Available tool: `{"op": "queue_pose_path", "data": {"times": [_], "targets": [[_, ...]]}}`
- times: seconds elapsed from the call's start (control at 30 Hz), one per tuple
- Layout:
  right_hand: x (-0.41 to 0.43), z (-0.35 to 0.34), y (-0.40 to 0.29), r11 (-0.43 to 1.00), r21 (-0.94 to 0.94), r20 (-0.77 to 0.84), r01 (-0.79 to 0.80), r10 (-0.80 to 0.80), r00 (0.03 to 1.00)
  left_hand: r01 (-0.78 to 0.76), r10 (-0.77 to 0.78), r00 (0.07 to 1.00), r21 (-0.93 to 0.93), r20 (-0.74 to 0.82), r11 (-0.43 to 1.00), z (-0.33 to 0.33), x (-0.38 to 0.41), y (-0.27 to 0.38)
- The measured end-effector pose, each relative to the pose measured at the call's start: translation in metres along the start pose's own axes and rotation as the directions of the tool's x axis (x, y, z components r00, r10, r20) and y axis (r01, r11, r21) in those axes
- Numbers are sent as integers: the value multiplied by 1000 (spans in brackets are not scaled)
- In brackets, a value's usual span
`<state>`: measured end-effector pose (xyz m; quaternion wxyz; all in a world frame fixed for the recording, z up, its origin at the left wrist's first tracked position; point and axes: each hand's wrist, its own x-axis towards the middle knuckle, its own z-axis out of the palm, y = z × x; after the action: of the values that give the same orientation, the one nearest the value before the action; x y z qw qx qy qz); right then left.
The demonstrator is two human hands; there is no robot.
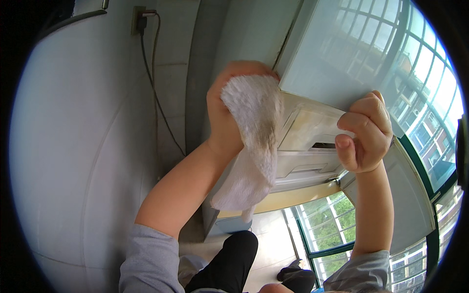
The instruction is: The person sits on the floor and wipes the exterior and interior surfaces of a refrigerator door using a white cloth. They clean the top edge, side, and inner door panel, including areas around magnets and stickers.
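A damp-looking white terry cloth (256, 110) with grey-brown stains hangs from my left hand (227, 91). That hand presses the cloth near the lower corner of a glossy white upper refrigerator door (329, 55); its fingertips are hidden behind the cloth. My right hand (368, 132) is curled against the lower edge of the same door, thumb apart from the bent fingers. Whether it grips the edge cannot be told. Below the door, white drawer fronts (307, 126) with recessed handles show inside the lower compartment, its lower door (395, 183) standing open on the right.
A pale wall or panel (73, 146) curves along the left. Two cords run down from a wall socket (138, 22) beside the refrigerator. Barred windows (326, 216) with green frames show at lower right. My black-clad leg (231, 260) is above the tiled floor (271, 234).
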<state>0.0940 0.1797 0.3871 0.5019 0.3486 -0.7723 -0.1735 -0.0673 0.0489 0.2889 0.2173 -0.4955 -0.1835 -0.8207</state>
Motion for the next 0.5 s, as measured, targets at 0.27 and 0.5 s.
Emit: {"op": "queue_pose_path", "data": {"times": [0.27,0.5], "targets": [[0,0,0,1000,3,-7,9,-9,1000,-54,55,996,-21,64,998,-1,-1,-1],[0,1,-2,1000,7,-23,-9,9,1000,-20,21,999,44,-31,999,7,-7,2]]}}
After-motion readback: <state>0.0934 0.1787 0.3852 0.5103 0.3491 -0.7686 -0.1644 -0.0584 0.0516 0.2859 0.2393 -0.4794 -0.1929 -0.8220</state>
